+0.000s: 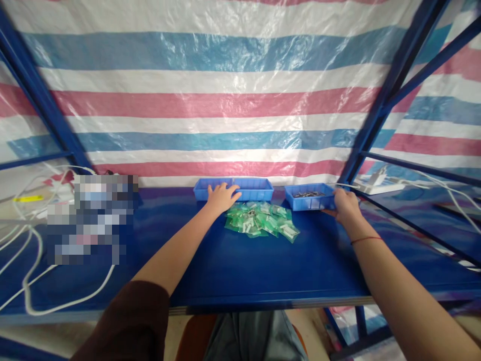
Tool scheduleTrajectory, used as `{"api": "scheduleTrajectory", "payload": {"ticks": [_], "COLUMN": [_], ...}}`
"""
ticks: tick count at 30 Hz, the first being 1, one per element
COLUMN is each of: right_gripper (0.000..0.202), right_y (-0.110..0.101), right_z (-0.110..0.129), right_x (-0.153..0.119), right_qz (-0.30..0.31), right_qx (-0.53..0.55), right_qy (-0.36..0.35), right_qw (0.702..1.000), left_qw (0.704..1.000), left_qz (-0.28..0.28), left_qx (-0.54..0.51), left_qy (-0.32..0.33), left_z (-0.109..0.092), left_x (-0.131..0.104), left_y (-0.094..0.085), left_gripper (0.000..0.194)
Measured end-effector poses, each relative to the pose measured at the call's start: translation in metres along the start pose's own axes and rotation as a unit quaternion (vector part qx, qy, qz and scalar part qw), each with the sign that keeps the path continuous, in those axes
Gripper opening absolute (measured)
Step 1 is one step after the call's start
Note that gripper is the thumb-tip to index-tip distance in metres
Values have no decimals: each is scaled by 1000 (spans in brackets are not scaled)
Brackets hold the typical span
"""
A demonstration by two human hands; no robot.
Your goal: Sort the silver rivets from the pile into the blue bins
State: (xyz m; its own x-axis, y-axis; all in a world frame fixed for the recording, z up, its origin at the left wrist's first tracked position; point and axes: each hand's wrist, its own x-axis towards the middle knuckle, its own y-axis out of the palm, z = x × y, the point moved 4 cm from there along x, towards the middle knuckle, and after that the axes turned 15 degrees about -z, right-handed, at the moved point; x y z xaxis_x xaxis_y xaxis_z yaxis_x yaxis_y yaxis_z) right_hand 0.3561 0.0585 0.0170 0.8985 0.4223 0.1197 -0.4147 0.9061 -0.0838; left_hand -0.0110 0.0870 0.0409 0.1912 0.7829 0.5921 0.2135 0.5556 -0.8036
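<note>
My left hand (222, 196) rests at the front edge of a long blue tray (255, 193), fingers spread over its rim. My right hand (346, 204) is at the right end of a smaller blue tray (308, 202), its fingers closed around that end. Thin metal pieces (308, 194) lie inside the smaller tray. A heap of small green-and-clear plastic packets (259, 219) is spread on the blue table (240, 271) in front of the two trays.
White cables (32, 271) loop over the table's left side, beside a blurred-out pile. A white power strip (379, 186) lies at the right behind blue metal bars (421, 173). A striped plastic sheet (225, 105) hangs behind the table.
</note>
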Motion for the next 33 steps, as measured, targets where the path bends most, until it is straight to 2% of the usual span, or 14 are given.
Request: {"api": "scheduleTrajectory", "payload": {"ticks": [2,6,8,10,12,13,16,18,20,26,33], "right_gripper": [10,19,23,23,22,23,25,26,26,30,25], "right_y": [-7,-18,-22,-27,-31,-31,-28,-22,-15,5,22], "right_z": [6,19,26,35,45,50,63,73,83,115,130], "right_x": [-1,-10,-18,-28,-39,-45,-62,-75,-90,-144,-188], "right_qz": [-21,-38,-37,-50,-61,-61,-48,-43,-35,-14,-16], "right_qx": [-8,-56,-71,-79,-86,-90,-101,-109,-116,-134,-114], "right_qy": [-4,-66,-90,-129,-179,-206,-282,-334,-389,-556,-666], "right_qw": [1000,996,993,987,978,973,953,935,913,820,737], "left_qw": [1000,999,999,996,990,987,971,970,971,968,965], "left_qz": [3,-12,-33,-79,-105,-87,17,57,64,38,19], "left_qx": [15,23,22,7,-46,-88,-196,-207,-207,-224,-240], "left_qy": [8,31,36,48,79,99,138,116,106,107,100], "left_z": [-3,-9,-11,-17,-27,-34,-53,-60,-63,-63,-62], "left_x": [1,-2,-5,-10,-19,-24,-44,-55,-62,-67,-67], "left_y": [6,9,4,-8,-22,-26,-29,-25,-20,-13,-14], "left_gripper": [40,36,35,35,39,41,54,73,86,94,101]}}
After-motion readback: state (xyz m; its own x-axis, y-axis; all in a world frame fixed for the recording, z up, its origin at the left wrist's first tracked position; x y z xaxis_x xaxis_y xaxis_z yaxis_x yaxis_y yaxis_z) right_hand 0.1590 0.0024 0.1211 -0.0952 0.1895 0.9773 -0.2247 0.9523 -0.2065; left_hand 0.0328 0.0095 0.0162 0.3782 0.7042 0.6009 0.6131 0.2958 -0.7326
